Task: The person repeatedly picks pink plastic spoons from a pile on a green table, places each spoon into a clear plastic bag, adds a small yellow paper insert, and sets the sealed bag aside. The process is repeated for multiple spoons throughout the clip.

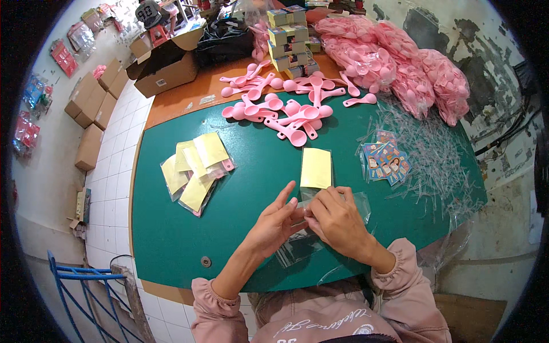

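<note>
A clear plastic bag (310, 194) with a yellow card (316, 168) in its far part lies in front of me on the green tabletop. My right hand (341, 220) is closed, its fingertips pinching the near end of this bag. From the other side my left hand (274, 223) meets it, thumb and index finger stretched apart while its lower fingers hold the bag's edge by the right fingertips. What exactly sits between the fingers is partly hidden. More clear plastic bags (294, 251) lie under and beside the hands.
Packed bags with yellow cards (197, 191) lie left. Pink scoops (297, 117) are heaped beyond; blue printed cards (386, 163) and clear plastic strips (429, 151) lie right. Card stacks (287, 43), bagged scoops (394, 63) and an open carton (166, 71) stand at the back.
</note>
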### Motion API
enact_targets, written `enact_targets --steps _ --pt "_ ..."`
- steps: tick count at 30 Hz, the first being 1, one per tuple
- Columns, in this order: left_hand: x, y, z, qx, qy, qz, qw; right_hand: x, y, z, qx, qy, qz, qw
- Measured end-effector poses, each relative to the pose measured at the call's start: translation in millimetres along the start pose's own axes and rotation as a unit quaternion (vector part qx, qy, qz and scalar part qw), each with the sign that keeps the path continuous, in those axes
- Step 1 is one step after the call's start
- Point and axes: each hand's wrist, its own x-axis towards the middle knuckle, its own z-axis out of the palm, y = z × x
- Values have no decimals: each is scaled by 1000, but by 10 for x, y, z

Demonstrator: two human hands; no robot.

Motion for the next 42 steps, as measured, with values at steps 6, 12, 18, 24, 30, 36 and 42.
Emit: enact_targets --steps 6,12,18,24,30,36,42 --pt "26 -67 47 123 40 36 991 -16 11 -3 -52 -45 -67 995" --pt "55 -75 96 162 69 88 980 32 384 -348 286 -204 -93 932" --pt "115 -33 43 174 51 41 983 -108 1921 -1181 292 -152 237 914" --pt "99 4 66 127 42 47 990 -302 1491 -886 -120 -40 86 988" --pt "92 101 147 112 -34 32 993 -68 623 -124 160 -49 72 983" --pt "133 67 12 319 55 105 940 -81 692 -102 324 -60 139 934" --pt "216 -33 58 537 85 173 821 -189 791 -76 422 -78 196 882"
